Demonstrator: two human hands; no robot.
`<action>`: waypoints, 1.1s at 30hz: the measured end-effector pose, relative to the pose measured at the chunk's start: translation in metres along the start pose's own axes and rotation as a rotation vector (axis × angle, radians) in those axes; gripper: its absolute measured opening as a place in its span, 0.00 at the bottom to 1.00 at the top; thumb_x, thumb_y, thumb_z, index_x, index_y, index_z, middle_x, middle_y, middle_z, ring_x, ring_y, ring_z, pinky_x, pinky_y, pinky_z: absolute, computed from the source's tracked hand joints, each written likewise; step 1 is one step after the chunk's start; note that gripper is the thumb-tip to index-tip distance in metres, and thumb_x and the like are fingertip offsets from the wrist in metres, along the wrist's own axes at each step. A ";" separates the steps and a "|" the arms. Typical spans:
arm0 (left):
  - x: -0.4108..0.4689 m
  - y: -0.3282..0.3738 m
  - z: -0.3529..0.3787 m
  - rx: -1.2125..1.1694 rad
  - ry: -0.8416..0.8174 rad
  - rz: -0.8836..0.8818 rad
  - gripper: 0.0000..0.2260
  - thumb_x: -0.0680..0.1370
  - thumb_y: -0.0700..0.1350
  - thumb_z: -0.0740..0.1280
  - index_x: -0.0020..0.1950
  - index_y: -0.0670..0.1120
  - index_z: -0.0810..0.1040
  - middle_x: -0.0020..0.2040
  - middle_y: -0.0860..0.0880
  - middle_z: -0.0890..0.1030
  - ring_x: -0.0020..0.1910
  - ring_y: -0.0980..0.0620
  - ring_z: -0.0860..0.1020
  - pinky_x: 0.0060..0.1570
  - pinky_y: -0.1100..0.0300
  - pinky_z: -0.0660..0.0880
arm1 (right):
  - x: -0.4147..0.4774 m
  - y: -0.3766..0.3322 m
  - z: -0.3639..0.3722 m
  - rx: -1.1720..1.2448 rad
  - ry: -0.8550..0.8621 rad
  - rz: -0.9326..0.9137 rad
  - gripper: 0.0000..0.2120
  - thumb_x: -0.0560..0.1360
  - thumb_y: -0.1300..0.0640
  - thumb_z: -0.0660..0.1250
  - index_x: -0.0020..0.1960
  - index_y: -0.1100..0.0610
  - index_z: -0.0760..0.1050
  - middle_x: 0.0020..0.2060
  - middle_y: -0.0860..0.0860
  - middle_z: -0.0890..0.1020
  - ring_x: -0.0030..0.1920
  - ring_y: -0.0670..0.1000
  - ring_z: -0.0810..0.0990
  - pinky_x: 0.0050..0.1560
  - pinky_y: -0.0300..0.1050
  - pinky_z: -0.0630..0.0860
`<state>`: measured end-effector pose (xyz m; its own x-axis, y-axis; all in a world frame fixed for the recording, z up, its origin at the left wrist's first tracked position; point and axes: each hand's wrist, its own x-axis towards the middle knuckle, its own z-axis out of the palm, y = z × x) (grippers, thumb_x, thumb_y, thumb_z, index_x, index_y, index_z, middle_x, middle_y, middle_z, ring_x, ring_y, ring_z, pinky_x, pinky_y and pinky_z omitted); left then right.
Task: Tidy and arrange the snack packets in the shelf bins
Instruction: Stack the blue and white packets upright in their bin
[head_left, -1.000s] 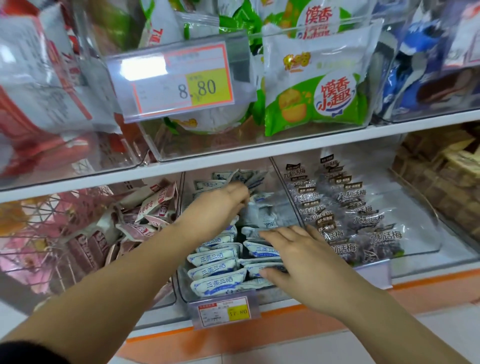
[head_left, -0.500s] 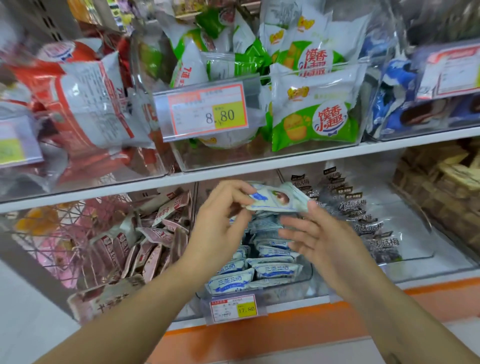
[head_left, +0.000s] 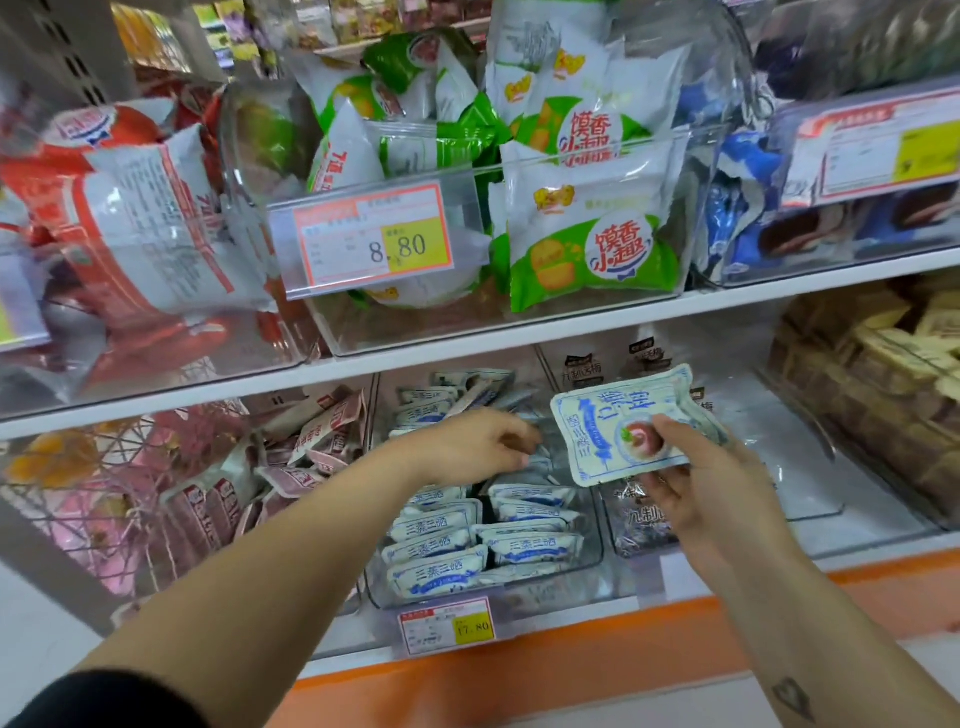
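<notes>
Right grip (head_left: 696, 483): clamped on one pale-blue packet (head_left: 618, 421), thumb across its face, held above the lower-shelf bins.
Left grip (head_left: 478, 441): just left of that packet, over the middle bin (head_left: 545, 586); fingers curled, and I cannot tell whether they hold anything.
Below left grip: stacked packets (head_left: 447, 551) in two rows, inside the bin.
Under right grip: dark packets (head_left: 636, 519).
Bin front: price tag (head_left: 447, 626).

I see a glossy film packet (head_left: 587, 415) above the clear, smooth plastic bin (head_left: 545, 584); left of that bin, the pink basket (head_left: 78, 467) is probably thin wire.
</notes>
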<state>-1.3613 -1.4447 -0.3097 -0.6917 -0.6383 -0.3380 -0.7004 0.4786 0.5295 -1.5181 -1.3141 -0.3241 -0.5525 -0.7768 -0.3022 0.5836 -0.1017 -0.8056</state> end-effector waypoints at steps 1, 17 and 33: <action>0.009 0.001 0.001 0.096 -0.023 -0.005 0.17 0.80 0.44 0.63 0.69 0.45 0.72 0.66 0.51 0.75 0.62 0.54 0.73 0.57 0.68 0.67 | 0.002 0.000 -0.001 0.000 0.001 0.000 0.11 0.74 0.62 0.68 0.56 0.55 0.76 0.45 0.53 0.83 0.37 0.47 0.83 0.31 0.37 0.76; 0.041 0.001 0.010 -0.153 -0.335 -0.238 0.17 0.82 0.52 0.52 0.63 0.47 0.74 0.61 0.52 0.70 0.60 0.51 0.68 0.62 0.52 0.60 | 0.015 -0.007 -0.012 0.087 -0.079 0.008 0.15 0.74 0.63 0.67 0.61 0.59 0.76 0.41 0.52 0.85 0.37 0.47 0.84 0.32 0.37 0.78; 0.001 -0.022 0.005 -0.120 -0.153 -0.066 0.15 0.79 0.51 0.64 0.65 0.51 0.72 0.61 0.55 0.76 0.60 0.58 0.74 0.62 0.63 0.69 | 0.016 -0.007 -0.014 0.034 -0.103 -0.019 0.06 0.75 0.63 0.66 0.51 0.56 0.78 0.39 0.51 0.86 0.38 0.47 0.85 0.39 0.39 0.81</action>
<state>-1.3471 -1.4525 -0.3258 -0.6699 -0.5625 -0.4845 -0.7255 0.3577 0.5880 -1.5396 -1.3169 -0.3302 -0.5005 -0.8341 -0.2321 0.5944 -0.1361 -0.7926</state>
